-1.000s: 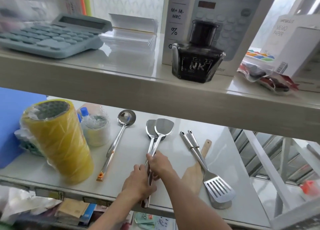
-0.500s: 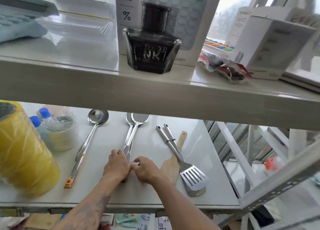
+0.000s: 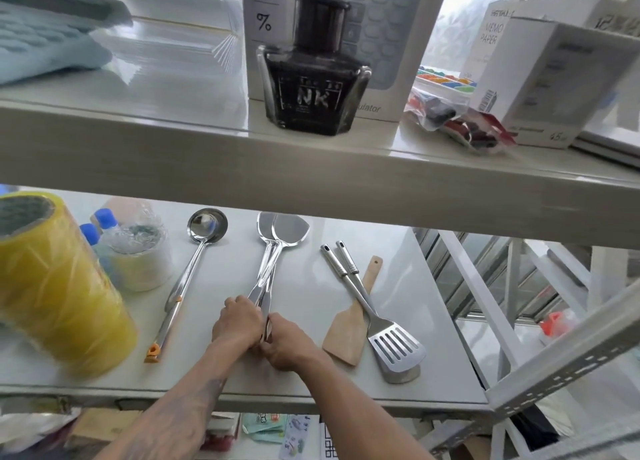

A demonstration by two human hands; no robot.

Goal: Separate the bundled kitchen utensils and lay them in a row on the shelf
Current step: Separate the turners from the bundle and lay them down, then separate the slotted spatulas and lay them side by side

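Two steel turners [image 3: 282, 232] lie bundled together on the lower shelf [image 3: 311, 387], heads overlapping at the back, handles pointing toward me. My left hand [image 3: 239, 322] grips their handles from the left. My right hand [image 3: 285, 342] pinches the handle ends from the right, touching the left hand. A steel ladle [image 3: 194, 265] with an orange tip lies alone to the left. On the right, two slotted steel spatulas [image 3: 377, 317] lie stacked across a wooden spatula [image 3: 351, 324].
A tall yellow tape roll stack [image 3: 59, 286] and a wrapped white roll [image 3: 142, 255] with blue-capped bottles stand at the left. The upper shelf [image 3: 311, 168] overhangs the work area, carrying an ink bottle [image 3: 311, 75], a calculator and boxes. A white rack frame [image 3: 512, 338] borders the right.
Both hands slid down the turner handles toward the near end and came together. The view shifted right and down; the utensils stay where they lay.
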